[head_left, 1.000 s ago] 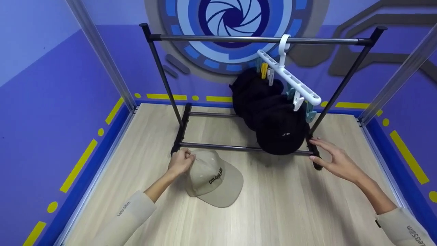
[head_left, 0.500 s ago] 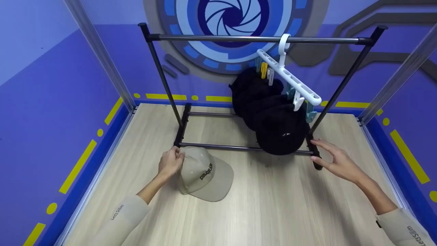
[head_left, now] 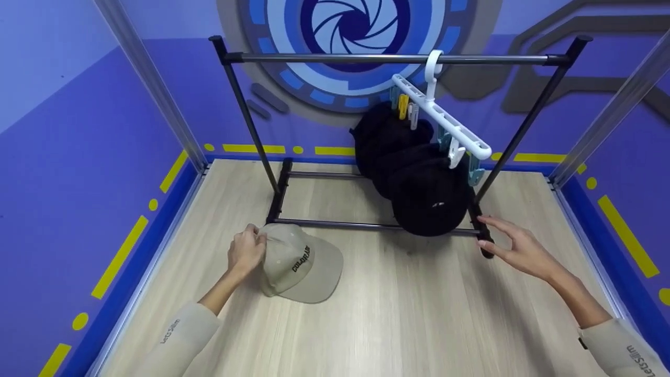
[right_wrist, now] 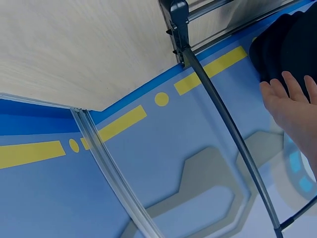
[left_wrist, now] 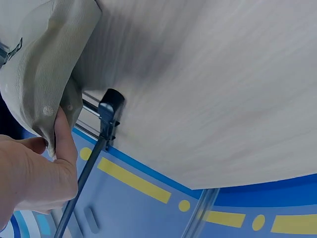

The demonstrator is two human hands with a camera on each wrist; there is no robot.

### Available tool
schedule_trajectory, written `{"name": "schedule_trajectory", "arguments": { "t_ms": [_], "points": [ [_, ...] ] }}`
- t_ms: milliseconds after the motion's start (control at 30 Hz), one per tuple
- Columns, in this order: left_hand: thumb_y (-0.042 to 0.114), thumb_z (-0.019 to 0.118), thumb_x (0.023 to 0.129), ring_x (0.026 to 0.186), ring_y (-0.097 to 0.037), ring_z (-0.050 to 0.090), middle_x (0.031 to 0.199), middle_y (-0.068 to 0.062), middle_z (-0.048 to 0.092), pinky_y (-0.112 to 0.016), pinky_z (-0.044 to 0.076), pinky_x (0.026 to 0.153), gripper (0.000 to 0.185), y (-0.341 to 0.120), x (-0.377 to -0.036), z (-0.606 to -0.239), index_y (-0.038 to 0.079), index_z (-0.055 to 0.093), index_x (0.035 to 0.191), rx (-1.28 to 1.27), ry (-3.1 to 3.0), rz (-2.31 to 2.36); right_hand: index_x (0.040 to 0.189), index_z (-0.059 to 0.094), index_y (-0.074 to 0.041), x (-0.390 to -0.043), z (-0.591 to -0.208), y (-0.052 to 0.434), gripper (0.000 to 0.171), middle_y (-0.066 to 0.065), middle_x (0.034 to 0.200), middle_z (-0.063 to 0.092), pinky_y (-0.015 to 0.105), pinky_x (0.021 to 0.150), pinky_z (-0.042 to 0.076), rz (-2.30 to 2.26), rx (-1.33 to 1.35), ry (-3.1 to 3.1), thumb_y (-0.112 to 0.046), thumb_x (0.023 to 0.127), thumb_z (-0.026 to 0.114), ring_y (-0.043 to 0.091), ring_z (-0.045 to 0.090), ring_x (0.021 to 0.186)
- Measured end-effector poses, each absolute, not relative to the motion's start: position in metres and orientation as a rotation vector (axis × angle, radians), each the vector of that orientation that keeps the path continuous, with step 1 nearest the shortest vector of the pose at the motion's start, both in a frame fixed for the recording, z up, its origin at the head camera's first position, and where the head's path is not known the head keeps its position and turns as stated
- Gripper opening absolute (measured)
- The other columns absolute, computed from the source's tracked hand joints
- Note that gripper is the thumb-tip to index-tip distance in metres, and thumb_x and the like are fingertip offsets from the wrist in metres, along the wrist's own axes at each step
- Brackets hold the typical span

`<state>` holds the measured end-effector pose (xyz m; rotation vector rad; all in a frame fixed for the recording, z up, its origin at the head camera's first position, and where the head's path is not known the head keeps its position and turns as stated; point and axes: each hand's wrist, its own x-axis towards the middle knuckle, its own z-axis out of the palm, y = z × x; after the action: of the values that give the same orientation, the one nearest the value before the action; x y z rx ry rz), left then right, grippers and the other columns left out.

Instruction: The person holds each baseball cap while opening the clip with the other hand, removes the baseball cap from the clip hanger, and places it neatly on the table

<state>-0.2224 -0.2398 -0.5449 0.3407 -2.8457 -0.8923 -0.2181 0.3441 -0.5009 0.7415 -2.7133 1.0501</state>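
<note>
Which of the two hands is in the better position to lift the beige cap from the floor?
The left hand, probably: it already pinches the back edge of the beige cap. The right hand is open beside the rack's foot, apart from the cap.

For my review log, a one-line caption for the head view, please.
Left hand grips a beige cloth cap on the wood floor; open right hand hovers by the black rack's foot.

A staged studio booth: blue-purple wall panels (head_left: 78, 157) with a painted aperture emblem (head_left: 356, 31) rise beyond the hands, around a wood-look floor (head_left: 419, 314).
</note>
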Motion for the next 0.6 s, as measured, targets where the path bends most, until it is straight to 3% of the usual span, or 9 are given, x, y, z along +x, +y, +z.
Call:
{"name": "schedule_trajectory", "arguments": {
  "t_ms": [100, 267, 367, 467, 567, 600],
  "points": [
    [0.023, 0.06, 0.099, 0.087, -0.044, 0.071, 0.096, -0.024, 0.073, -0.058, 0.054, 0.074, 0.023, -0.242, -0.222, -0.543, 0.002, 0.064, 0.105, 0.349, -2.856, -0.878, 0.145, 0.056, -0.006, -0.216, -0.502, 0.346, 0.055, 0.023, 0.147, 0.056, -0.005, 0.101, 0.02, 1.046, 0.736, -2.726, -0.012, 0.093, 0.073, 0.003, 0.039, 0.142],
    [0.024, 0.06, 0.099, 0.086, -0.044, 0.072, 0.093, -0.021, 0.075, -0.058, 0.055, 0.074, 0.024, -0.244, -0.222, -0.54, 0.002, 0.068, 0.104, 0.332, -2.872, -0.81, 0.144, 0.056, -0.005, -0.215, -0.507, 0.345, 0.054, 0.024, 0.145, 0.057, -0.005, 0.101, 0.02, 1.057, 0.76, -2.725, -0.012, 0.093, 0.073, -0.019, 0.031, 0.134],
    [0.024, 0.06, 0.099, 0.078, -0.04, 0.071, 0.085, -0.016, 0.075, -0.057, 0.055, 0.07, 0.022, -0.245, -0.224, -0.539, 0.004, 0.07, 0.098, 0.313, -2.845, -0.765, 0.143, 0.056, -0.002, -0.215, -0.509, 0.343, 0.054, 0.024, 0.144, 0.059, -0.005, 0.101, 0.022, 1.063, 0.774, -2.716, -0.011, 0.093, 0.074, -0.023, 0.03, 0.13],
    [0.021, 0.06, 0.1, 0.071, -0.038, 0.07, 0.08, -0.012, 0.073, -0.056, 0.054, 0.065, 0.02, -0.248, -0.226, -0.536, 0.004, 0.069, 0.093, 0.268, -2.788, -0.721, 0.142, 0.057, 0.0, -0.215, -0.511, 0.341, 0.054, 0.024, 0.142, 0.06, -0.004, 0.101, 0.022, 1.052, 0.792, -2.699, -0.011, 0.092, 0.074, -0.024, 0.031, 0.13],
    [0.017, 0.063, 0.097, 0.08, -0.04, 0.069, 0.086, -0.016, 0.073, -0.057, 0.054, 0.066, 0.015, -0.251, -0.228, -0.532, 0.002, 0.067, 0.095, 0.181, -2.716, -0.609, 0.142, 0.057, 0.0, -0.214, -0.513, 0.341, 0.055, 0.024, 0.142, 0.06, -0.004, 0.102, 0.021, 1.039, 0.798, -2.699, -0.01, 0.091, 0.075, -0.019, 0.034, 0.133],
    [0.016, 0.064, 0.096, 0.085, -0.041, 0.069, 0.09, -0.018, 0.073, -0.057, 0.054, 0.067, 0.015, -0.252, -0.228, -0.531, 0.001, 0.067, 0.097, 0.147, -2.693, -0.562, 0.142, 0.056, 0.0, -0.213, -0.513, 0.341, 0.056, 0.024, 0.143, 0.059, -0.004, 0.103, 0.021, 1.031, 0.789, -2.707, -0.01, 0.091, 0.075, -0.012, 0.039, 0.136]
  ]
}}
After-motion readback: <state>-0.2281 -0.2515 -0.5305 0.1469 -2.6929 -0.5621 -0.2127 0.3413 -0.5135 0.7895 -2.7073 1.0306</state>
